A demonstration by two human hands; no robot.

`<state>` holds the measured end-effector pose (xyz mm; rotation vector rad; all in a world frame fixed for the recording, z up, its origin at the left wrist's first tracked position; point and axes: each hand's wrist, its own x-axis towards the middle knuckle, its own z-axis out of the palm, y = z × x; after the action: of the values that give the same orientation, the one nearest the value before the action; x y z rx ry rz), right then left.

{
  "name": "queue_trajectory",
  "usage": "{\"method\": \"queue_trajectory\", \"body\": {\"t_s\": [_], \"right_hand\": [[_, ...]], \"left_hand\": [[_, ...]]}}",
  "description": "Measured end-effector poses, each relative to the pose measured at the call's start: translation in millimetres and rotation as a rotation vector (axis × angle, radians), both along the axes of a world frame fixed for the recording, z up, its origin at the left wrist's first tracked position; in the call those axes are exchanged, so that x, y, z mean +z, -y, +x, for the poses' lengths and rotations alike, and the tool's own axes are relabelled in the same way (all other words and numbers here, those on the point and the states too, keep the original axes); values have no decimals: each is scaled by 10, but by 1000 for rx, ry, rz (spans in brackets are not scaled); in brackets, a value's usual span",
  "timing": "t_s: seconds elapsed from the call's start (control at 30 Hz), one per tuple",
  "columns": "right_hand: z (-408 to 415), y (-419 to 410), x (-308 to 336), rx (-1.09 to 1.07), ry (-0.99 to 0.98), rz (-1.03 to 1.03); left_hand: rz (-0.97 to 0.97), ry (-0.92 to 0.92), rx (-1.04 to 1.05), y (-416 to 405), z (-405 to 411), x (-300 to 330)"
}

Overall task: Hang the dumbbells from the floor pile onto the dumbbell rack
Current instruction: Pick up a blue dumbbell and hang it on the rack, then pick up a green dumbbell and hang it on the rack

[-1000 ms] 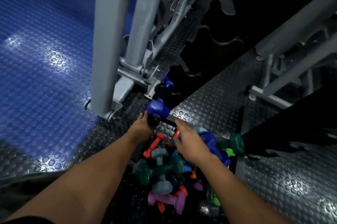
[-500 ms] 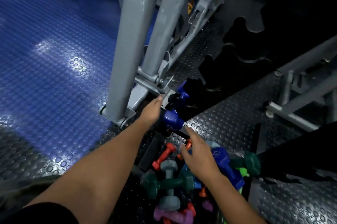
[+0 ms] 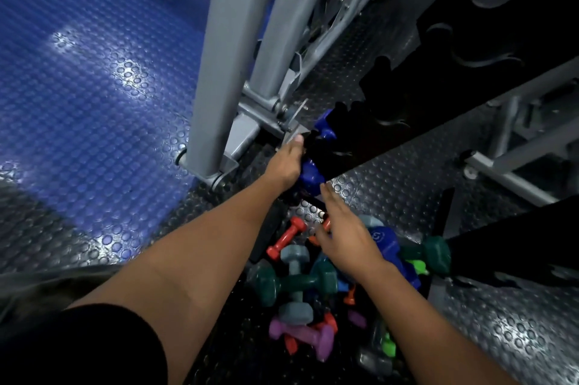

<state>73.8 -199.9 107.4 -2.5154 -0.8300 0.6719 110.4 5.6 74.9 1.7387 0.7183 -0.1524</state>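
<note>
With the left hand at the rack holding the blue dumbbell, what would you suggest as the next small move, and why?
Probably ease the blue dumbbell fully into the rack slot, then let go. The left hand holds it right at the rack's black edge, beside another blue one already hung, while the right hand hovers open over the pile, seemingly ready for the next pick.
</note>
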Motion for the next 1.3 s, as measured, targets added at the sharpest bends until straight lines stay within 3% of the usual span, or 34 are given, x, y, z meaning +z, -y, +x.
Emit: {"method": "queue_trajectory", "body": {"t_s": [0.4,0.47,0.53,0.63,0.8,0.97,1.3], "right_hand": [[-437,565,-682,-6,-177,-194],[-491,605,-796,34,-174,-243],[-540,644,-893,69,-185,-311],[-564,681,-1020,115,-184,-393],[-514,702,-1179,206,-130,-480],[-480,712,-1298,266,-52,-583],[-373,679,-1436,265,-88,-539]], "left_hand": [[136,-225,19,262,-1010,-447],[162,-355,-120,377,-1290,-593],[264,-488,-387,474,-1540,-690],[481,-546,-765,566,-1838,-758],[568,-589,-963,626,-1978,-822],[639,-561,-902,776,-1999,-900],[714,-542,-884,767,-1916,-932]]}}
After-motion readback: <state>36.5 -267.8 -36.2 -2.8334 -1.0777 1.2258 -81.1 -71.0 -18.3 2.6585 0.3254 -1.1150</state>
